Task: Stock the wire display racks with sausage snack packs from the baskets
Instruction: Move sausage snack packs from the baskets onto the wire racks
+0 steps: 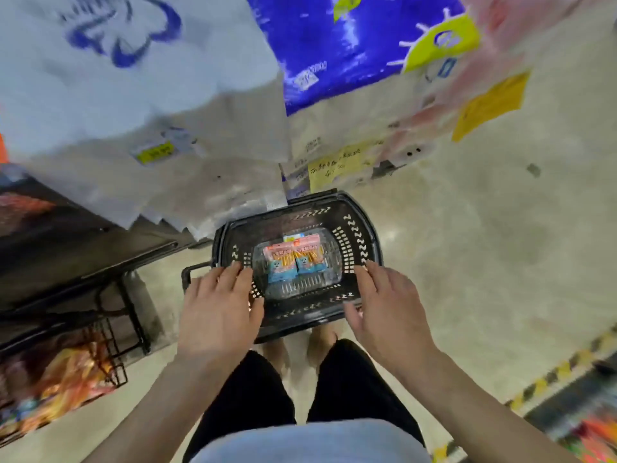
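Landmark: black perforated plastic shopping basket (364,225), standing on the pale glossy floor (484,245) directly ahead of the person's feet. Task item: small sausage snack packs (295,260), pink tops, blue cartoon fronts, orange sticks visible, lying flat in the middle of the basket's bottom; at least two side by side, with another partly covered behind them. Left hand (218,312) is over the basket's left rim, palm down, fingers straight and slightly spread, nothing held. Right hand (387,305) is over the basket's right rim, palm down, fingers extended and loosely apart, nothing held. Cannot tell whether either hand touches the rim or hovers just above it. Neither hand touches the packs. A black handle bar (192,272) juts out on the basket's left side, just beside the left hand's fingertips. Left of the basket: black wire display rack (110,332) holding blurred orange snack bags (66,375). Beyond the basket's far edge: large white plastic bags with blue print (117,95), a bright blue printed bag (334,45), and a yellow handwritten paper note (337,167) just past the far rim. Well to the right of the basket: yellow-and-black striped floor tape (561,369). Frame edges are motion-blurred.
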